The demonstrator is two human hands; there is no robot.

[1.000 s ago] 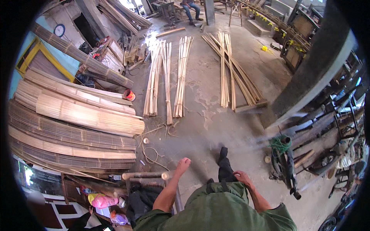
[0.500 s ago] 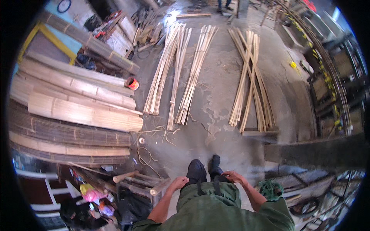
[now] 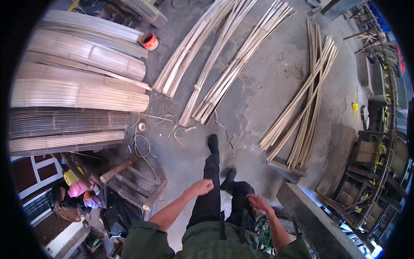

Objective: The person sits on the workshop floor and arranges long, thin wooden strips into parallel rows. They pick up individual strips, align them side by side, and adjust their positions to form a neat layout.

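Grey concrete floor [image 3: 258,103]: person now mid-stride, nearer the pale split bamboo strip bundles [image 3: 215,64].
Left hand [image 3: 202,187] fingers loosely clenched, right hand [image 3: 260,202] fingers released; both empty.

Person has stepped forward: bamboo strip bundles [image 3: 224,64] now lie closer ahead, left foot [image 3: 212,143] extended toward them. Left hand [image 3: 202,187], earlier near the wooden frame [image 3: 133,185], has swung in beside the thigh, loosely closed. Right hand [image 3: 258,201] sits lower, fingers apparently open; motion blur limits certainty.
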